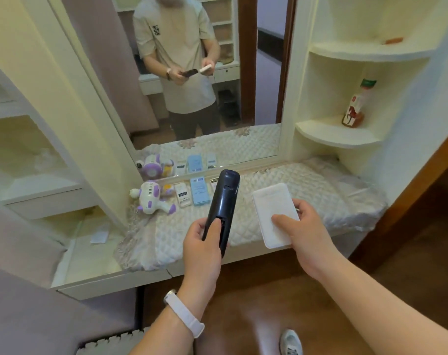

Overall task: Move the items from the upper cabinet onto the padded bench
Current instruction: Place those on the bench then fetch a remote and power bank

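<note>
left hand [201, 243] clasps remote [223, 206] at lower end | right hand [303, 226] pinches power bank [271, 208] near corner | both likely rigid, light, smooth | bench [307, 183] below

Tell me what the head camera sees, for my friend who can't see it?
The left hand holds a black remote and the right hand a white pad above a quilted bench holding a toy and small boxes.

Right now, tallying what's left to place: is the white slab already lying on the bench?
No, the right hand holds the white slab above the bench.
</note>
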